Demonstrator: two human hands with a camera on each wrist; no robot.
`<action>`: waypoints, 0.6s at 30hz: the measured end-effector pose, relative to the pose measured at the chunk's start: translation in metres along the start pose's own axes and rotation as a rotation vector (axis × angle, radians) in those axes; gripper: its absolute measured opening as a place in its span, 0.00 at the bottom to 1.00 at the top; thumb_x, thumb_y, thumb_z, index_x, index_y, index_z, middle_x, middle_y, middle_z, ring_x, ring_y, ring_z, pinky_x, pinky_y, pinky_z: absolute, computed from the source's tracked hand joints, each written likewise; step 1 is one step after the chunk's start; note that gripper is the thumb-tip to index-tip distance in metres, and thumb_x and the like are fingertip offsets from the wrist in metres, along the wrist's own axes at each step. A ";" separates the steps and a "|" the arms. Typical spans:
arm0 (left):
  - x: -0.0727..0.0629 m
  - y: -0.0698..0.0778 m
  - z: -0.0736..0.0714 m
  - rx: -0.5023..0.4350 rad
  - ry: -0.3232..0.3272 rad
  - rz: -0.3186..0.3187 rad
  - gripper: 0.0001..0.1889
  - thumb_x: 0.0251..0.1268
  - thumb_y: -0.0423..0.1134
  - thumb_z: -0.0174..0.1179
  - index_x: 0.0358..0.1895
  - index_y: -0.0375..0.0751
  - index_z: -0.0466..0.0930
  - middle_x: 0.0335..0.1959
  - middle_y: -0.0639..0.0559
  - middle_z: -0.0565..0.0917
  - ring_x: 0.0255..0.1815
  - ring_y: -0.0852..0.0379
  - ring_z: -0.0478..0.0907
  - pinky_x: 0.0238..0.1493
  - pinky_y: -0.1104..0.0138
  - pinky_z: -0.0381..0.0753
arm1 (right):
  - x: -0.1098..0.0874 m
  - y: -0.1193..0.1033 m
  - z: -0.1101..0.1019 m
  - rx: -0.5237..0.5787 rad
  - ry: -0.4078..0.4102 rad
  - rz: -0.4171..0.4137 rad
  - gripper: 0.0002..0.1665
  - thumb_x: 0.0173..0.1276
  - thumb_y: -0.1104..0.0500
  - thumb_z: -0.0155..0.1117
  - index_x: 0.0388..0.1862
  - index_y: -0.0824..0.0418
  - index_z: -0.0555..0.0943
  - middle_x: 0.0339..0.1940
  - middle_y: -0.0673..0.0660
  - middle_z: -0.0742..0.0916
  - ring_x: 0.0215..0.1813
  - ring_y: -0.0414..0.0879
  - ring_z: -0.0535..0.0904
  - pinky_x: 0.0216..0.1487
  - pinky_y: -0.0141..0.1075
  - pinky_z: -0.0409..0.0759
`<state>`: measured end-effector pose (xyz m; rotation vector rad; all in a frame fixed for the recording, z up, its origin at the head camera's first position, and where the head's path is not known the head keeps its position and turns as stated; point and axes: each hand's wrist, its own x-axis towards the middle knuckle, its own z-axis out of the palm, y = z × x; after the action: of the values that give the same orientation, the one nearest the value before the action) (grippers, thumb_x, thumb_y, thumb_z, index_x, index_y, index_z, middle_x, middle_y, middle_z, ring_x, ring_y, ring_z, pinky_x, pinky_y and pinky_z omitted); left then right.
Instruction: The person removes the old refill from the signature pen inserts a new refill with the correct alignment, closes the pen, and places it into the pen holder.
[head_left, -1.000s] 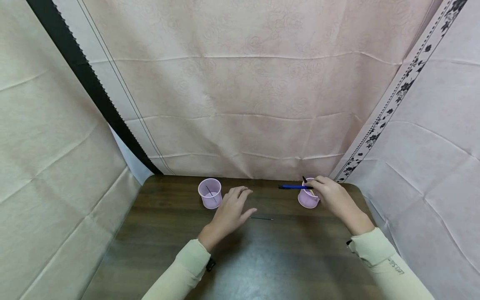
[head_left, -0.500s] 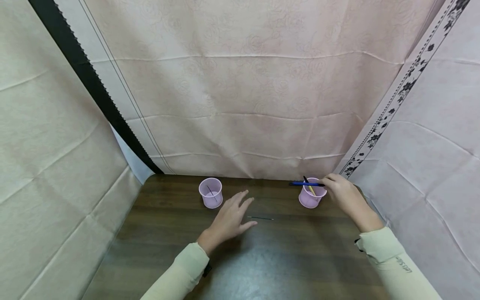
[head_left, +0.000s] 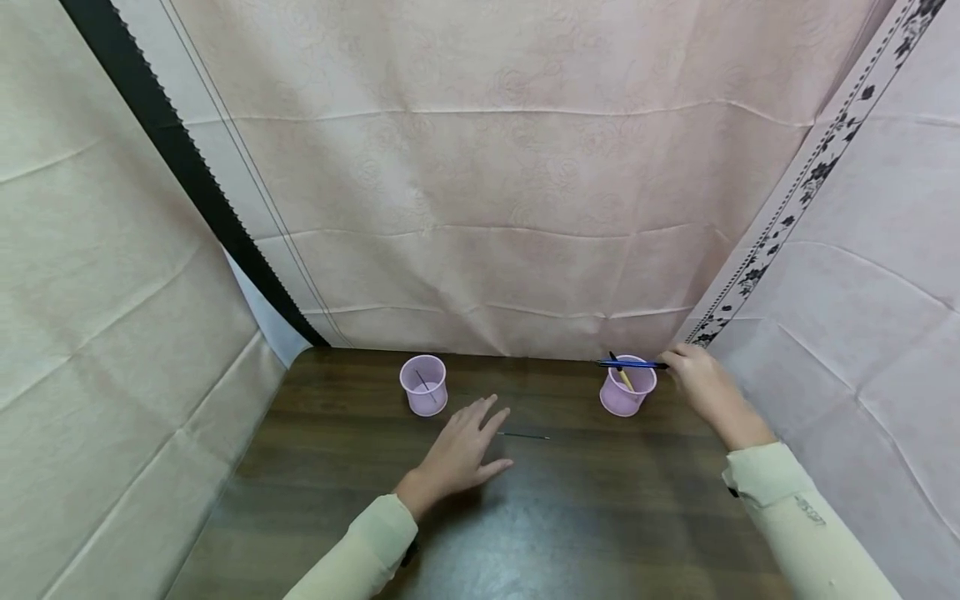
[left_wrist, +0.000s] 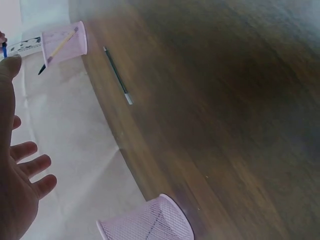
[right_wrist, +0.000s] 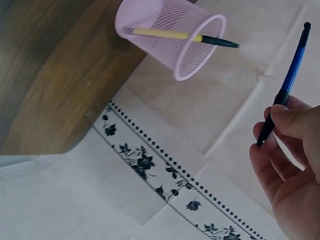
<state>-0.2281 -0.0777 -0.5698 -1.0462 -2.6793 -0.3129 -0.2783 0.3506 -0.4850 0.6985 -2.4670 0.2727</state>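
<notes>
My right hand (head_left: 705, 387) pinches a blue pen (right_wrist: 295, 67) by its dark end between thumb and fingers. In the head view the pen lies level across the mouth of the right pink mesh cup (head_left: 621, 403). Inside that cup leans a yellow pen (right_wrist: 170, 34) with a dark end poking past the rim. My left hand (head_left: 453, 454) hovers over the table with spread fingers, holding nothing. Beside its fingertips a thin dark pen refill (left_wrist: 117, 75) with a pale end lies on the wood.
A second pink mesh cup (head_left: 424, 402) stands at the back left with a thin dark stick inside. The brown wooden table (head_left: 570, 517) meets a hanging pale cloth (head_left: 480, 275) at its far edge, with more cloth on both sides.
My right hand has moved right with the blue pen, uncovering more of the right cup. My left hand has drifted slightly back toward me, fingers still spread.
</notes>
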 end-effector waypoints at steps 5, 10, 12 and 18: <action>-0.003 -0.003 0.005 0.007 -0.015 -0.009 0.43 0.66 0.64 0.65 0.77 0.44 0.65 0.77 0.37 0.67 0.75 0.36 0.69 0.71 0.44 0.71 | -0.005 0.008 -0.001 -0.054 -0.037 0.027 0.13 0.51 0.79 0.68 0.34 0.67 0.85 0.32 0.62 0.84 0.34 0.63 0.80 0.38 0.55 0.80; -0.007 -0.008 0.010 0.032 -0.023 -0.013 0.44 0.65 0.64 0.65 0.77 0.45 0.65 0.77 0.37 0.67 0.75 0.37 0.69 0.73 0.45 0.70 | -0.007 0.013 -0.001 -0.132 -0.049 0.032 0.13 0.53 0.80 0.61 0.33 0.67 0.84 0.33 0.65 0.84 0.34 0.65 0.79 0.38 0.56 0.79; -0.009 -0.010 0.010 0.054 -0.032 -0.012 0.44 0.65 0.66 0.64 0.78 0.45 0.65 0.78 0.37 0.67 0.76 0.38 0.68 0.73 0.46 0.69 | -0.007 0.014 -0.001 -0.158 -0.057 0.029 0.14 0.53 0.80 0.60 0.34 0.68 0.84 0.34 0.66 0.84 0.35 0.65 0.79 0.40 0.57 0.79; -0.015 -0.011 0.013 0.061 -0.042 -0.005 0.45 0.66 0.67 0.62 0.78 0.45 0.64 0.78 0.37 0.66 0.76 0.37 0.68 0.73 0.46 0.69 | -0.008 0.018 0.005 -0.253 -0.094 0.035 0.11 0.56 0.78 0.59 0.32 0.67 0.84 0.34 0.67 0.84 0.36 0.67 0.79 0.40 0.58 0.79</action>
<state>-0.2270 -0.0912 -0.5874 -1.0391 -2.7107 -0.2107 -0.2842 0.3672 -0.4946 0.5714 -2.5448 -0.0612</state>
